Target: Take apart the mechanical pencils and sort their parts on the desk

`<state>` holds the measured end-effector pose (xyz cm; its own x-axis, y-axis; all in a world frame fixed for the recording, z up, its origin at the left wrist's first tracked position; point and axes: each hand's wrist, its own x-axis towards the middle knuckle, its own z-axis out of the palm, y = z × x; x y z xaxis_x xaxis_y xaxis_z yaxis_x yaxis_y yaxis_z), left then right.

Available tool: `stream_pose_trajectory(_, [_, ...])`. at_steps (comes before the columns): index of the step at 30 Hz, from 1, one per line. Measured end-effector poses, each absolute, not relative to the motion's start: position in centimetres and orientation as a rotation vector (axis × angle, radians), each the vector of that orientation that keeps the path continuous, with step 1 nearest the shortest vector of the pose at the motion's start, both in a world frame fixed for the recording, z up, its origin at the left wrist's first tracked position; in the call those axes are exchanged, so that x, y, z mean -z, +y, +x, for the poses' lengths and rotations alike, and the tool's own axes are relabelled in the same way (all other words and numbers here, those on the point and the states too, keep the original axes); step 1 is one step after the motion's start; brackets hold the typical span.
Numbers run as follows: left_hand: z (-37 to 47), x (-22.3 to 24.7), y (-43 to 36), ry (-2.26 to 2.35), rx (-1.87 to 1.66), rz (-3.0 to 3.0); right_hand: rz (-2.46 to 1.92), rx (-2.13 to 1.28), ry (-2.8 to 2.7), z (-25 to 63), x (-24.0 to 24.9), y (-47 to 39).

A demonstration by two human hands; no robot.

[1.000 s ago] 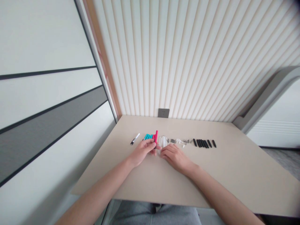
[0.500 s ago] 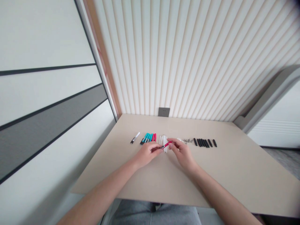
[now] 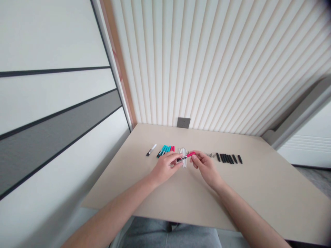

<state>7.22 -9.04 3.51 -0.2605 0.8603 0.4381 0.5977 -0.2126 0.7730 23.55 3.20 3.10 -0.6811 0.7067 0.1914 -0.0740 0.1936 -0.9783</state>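
Observation:
A pink and black pen barrel is held slantwise between my two hands, above the tabletop. The fingers of my left hand are closed around its black end. At the pink end, the thumb and fingertips of my right hand pinch it. Beneath the barrel lies a bunch of thin white sticks, partly hidden by my left fingers. Just left of them are several teal and black pen barrels and some pink ones in a row, their lower parts covered by my left hand.
One white and black pen barrel lies apart on the left of the beige table. Right of my right hand are small metallic pieces and a row of short black tubes. Behind stands a ribbed wall with a dark socket.
The view has shifted slightly. My right hand has moved a little to the right along the pink end, and more of the barrel shows between my hands.

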Motion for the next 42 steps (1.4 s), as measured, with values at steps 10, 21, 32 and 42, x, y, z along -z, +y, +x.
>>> stream_pose_trajectory(10, [6.3, -1.4, -8.4, 1.869, -1.314, 1.604, -0.538, -0.924, -2.262, 25.5, -3.7, 4.0])
stream_pose_trajectory(21, [7.2, -3.0, -8.9, 1.807, -1.267, 1.587, -0.652, -1.527, -1.929, 25.1, -3.3, 4.9])
stream_pose_trajectory(32, [7.4, -3.6, -9.4, 1.64, -1.441, 1.741, -0.49, -2.157, -1.594, 24.4, -3.0, 4.3])
stream_pose_trajectory(42, [7.5, -3.4, -9.4, 1.617, -1.536, 1.884, -0.506, -2.252, -1.523, 23.8, -2.6, 3.7])
